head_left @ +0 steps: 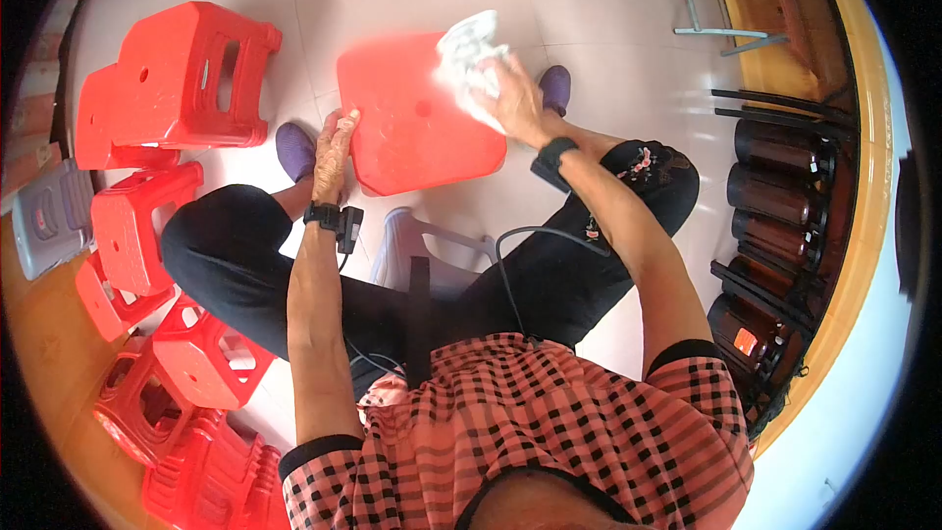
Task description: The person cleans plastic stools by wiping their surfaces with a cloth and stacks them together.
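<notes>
Head view shows 1 red stool (392,132) before the person, its square seat facing up between 2 purple shoes (294,150) on the pale tile floor (613,59). The left hand (334,157) is at the seat's left edge, fingers bent together and pinching that edge, the tip of 1 digit on the red top. The right hand (512,103) has its fingers closed on a white cloth (469,47), bunched over the seat's far right corner and partly past the rim; the cloth is blurred. Each wrist wears a black strap (557,149). A pale stool (392,247) shows between the person's legs. Off to the left stand stacked red stools (182,69), with a grey stool (54,221) beside them. Along the right side, dark jars (775,145) lie in a row, well apart from the hands.
</notes>
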Available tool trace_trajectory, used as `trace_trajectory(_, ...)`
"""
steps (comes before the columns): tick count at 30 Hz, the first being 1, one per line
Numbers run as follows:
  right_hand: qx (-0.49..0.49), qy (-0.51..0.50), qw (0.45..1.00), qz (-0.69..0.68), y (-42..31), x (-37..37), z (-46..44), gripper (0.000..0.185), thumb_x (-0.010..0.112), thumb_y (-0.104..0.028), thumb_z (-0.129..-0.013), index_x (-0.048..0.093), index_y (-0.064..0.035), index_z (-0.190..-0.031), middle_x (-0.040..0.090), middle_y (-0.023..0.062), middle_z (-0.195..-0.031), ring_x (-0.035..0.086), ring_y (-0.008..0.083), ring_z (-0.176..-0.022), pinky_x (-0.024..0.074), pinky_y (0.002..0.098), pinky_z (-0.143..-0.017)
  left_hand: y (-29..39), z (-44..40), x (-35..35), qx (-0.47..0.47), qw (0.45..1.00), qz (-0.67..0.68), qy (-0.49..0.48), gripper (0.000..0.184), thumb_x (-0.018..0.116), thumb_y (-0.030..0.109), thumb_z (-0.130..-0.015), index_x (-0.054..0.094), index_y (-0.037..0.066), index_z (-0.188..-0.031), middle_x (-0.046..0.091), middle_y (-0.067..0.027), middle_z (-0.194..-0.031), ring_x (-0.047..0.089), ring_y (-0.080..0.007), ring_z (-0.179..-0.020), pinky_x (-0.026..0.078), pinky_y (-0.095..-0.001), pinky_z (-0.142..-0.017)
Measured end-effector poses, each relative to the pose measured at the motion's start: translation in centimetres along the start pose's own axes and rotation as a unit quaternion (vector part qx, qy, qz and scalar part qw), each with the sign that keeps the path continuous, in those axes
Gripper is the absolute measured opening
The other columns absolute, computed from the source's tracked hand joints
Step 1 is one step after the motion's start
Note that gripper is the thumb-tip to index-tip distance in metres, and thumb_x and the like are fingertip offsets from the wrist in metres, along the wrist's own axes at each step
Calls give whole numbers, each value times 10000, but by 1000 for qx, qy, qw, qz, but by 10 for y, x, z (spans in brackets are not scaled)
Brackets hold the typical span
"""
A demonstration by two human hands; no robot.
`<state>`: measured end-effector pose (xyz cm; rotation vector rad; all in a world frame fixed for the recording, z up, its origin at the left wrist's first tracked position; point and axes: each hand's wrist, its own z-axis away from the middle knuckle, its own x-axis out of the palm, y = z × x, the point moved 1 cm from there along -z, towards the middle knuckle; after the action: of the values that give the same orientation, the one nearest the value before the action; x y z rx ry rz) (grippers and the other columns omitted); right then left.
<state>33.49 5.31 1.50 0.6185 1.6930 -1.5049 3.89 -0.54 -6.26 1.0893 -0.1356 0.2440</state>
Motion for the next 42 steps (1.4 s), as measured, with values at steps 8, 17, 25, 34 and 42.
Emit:
trace_trajectory(8, 42, 96, 983, 152, -41, 67, -97, 400, 689, -335, -747, 612, -142, -1088, 502, 142, -1164, 460, 351, -1092, 448, 497, -846, 9, 4, 12, -30, 999, 45, -5, 648, 586, 455, -892, 426, 12, -1337, 503, -129, -1276, 488, -215, -1160, 393, -335, -989)
trace_trajectory(17, -259, -17, 964, 58, -111, 114, 5, 303, 631, -256, -770, 638, -127, -1045, 493, 157, -1136, 454, 347, -1100, 443, 489, -855, -4, -8, -11, -51, 964, 248, 84, 760, 351, 666, -890, 428, 49, -1327, 531, -171, -1257, 555, -306, -1093, 431, -456, -968)
trace_trajectory(25, -238, -277, 930, 29, -31, 17, 68, 411, 737, -137, -633, 640, -160, -1032, 515, 112, -1220, 483, 328, -1142, 460, 450, -903, 5, 2, -1, -53, 998, -26, 1, 534, 653, 377, -852, 504, 20, -1221, 593, -116, -1101, 570, -197, -1015, 463, -322, -884)
trace_trajectory(34, 115, -204, 930, -285, 65, -8, 64, 243, 577, -235, -907, 577, -34, -1044, 614, 49, -917, 601, 169, -831, 489, 297, -729, -25, 1, -1, -109, 992, 65, -17, 699, 741, 360, -795, 434, -51, -1270, 596, -131, -1125, 596, -204, -1006, 483, -307, -884)
trace_trajectory(42, 276, -190, 816, -472, 136, 41, 73, 212, 533, -258, -945, 610, -63, -979, 614, -22, -835, 580, 94, -725, 479, 265, -660, -6, 10, 5, -90, 985, 136, -52, 522, 732, 213, -813, 508, -53, -1203, 619, -116, -1090, 618, -192, -967, 506, -303, -856)
